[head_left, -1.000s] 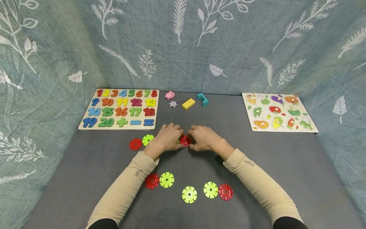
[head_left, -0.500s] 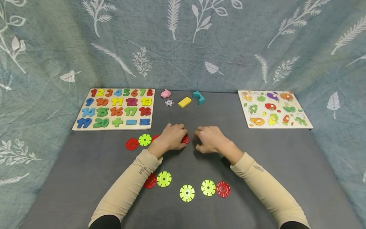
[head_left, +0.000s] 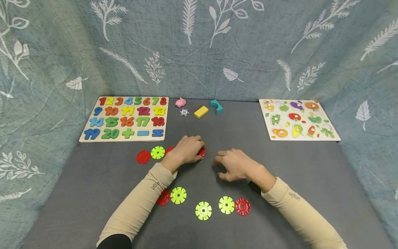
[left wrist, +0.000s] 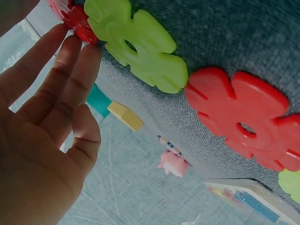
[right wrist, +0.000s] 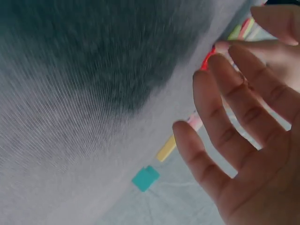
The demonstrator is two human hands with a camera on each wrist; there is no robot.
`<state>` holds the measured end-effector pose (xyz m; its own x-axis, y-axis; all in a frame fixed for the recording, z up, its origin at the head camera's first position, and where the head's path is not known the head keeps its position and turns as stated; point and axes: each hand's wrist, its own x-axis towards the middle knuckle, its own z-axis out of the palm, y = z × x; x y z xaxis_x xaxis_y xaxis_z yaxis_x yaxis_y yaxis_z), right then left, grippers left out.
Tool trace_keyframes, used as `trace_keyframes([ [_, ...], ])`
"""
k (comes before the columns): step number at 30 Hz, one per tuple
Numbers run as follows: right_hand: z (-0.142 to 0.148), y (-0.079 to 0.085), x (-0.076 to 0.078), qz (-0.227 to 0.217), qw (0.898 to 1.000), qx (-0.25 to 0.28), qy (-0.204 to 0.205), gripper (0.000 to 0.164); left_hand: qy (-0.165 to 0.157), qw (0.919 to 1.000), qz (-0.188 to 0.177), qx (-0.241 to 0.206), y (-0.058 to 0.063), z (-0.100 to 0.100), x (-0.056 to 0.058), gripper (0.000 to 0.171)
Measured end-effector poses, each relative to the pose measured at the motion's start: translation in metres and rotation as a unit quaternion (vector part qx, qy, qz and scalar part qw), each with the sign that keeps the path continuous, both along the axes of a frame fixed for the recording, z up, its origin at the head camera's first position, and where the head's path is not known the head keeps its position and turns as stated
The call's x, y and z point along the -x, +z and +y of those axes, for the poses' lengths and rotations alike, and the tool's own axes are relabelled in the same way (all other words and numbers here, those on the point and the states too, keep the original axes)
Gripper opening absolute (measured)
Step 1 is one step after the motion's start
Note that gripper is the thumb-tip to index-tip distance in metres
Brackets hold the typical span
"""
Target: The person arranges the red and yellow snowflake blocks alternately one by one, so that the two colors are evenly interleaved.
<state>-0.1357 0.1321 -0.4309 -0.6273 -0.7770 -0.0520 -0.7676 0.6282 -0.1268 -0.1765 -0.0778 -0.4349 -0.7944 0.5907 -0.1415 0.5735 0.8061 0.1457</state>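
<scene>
My left hand [head_left: 186, 150] holds the edge of a red notched disc [head_left: 202, 152], fingertips on one side and thumb on the other. In the left wrist view that red disc [left wrist: 80, 24] meets a lime-green disc [left wrist: 136, 47], which meets another red disc [left wrist: 246, 119]. In the head view the row runs leftward under my hand to a lime-green disc [head_left: 157, 152] and an end red disc [head_left: 143, 157]. My right hand [head_left: 237, 165] is apart on the right, above the grey table, fingers loosely bent and holding nothing.
Nearer lie a partly covered red disc [head_left: 163, 197], lime-green discs [head_left: 203, 210] and a red disc [head_left: 242, 206]. Behind are a number board [head_left: 124, 119], vegetable board [head_left: 298, 120], pink pig [head_left: 180, 102], poker chip [head_left: 184, 112], yellow block [head_left: 201, 112] and teal arch block [head_left: 216, 107].
My right hand has let go of the red disc and moved right, then toward the near edge. My left hand has stayed at the disc. The head view has shifted slightly.
</scene>
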Motion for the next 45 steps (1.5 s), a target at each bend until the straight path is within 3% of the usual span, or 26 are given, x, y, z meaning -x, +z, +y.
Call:
trace_keyframes([
  [7, 0.004, -0.001, -0.027, -0.016, 0.998, -0.013, 0.065, 0.028, -0.001, 1.0000, 0.001, 0.001, -0.001, 0.000, 0.000, 0.038],
  [18, 0.013, -0.007, -0.060, -0.030, 0.994, -0.047, 0.099, 0.040, 0.002, 1.0000, 0.000, -0.009, -0.002, 0.000, -0.002, 0.037],
  [23, 0.014, -0.011, -0.072, -0.007, 0.991, -0.054, 0.120, 0.049, 0.008, 0.9999, -0.008, -0.004, -0.003, 0.000, -0.002, 0.039],
  [37, 0.006, -0.017, -0.085, 0.049, 0.984, -0.063, 0.158, 0.048, 0.012, 0.9999, -0.008, 0.003, -0.001, 0.002, -0.003, 0.040],
  [45, 0.005, -0.020, -0.085, 0.072, 0.981, -0.056, 0.170, 0.047, 0.004, 0.9998, 0.015, -0.013, -0.001, 0.001, -0.005, 0.036],
])
